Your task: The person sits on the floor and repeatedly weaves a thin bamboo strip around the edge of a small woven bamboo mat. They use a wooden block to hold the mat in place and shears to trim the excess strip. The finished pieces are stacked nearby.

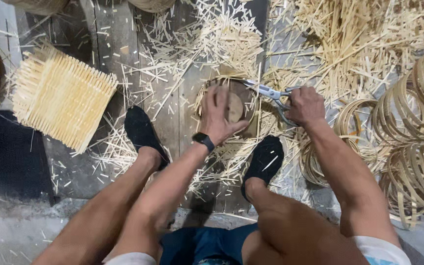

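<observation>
Bare knees nearest, spread wide to leave working room. Black-socked feet bracing either side. Left hand pressed flat, fingers spread, pinning round woven disc to plank floor. Right hand clenched around scissors, blades at disc's rim. Farther right, bamboo hoops; far left, square woven mat.

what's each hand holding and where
Right hand grips the scissors by their handles; left hand presses flat on the round woven piece, not gripping it.

One head cam, looking steeply down from close above; floor fills view, knees at 6 o'clock.
</observation>
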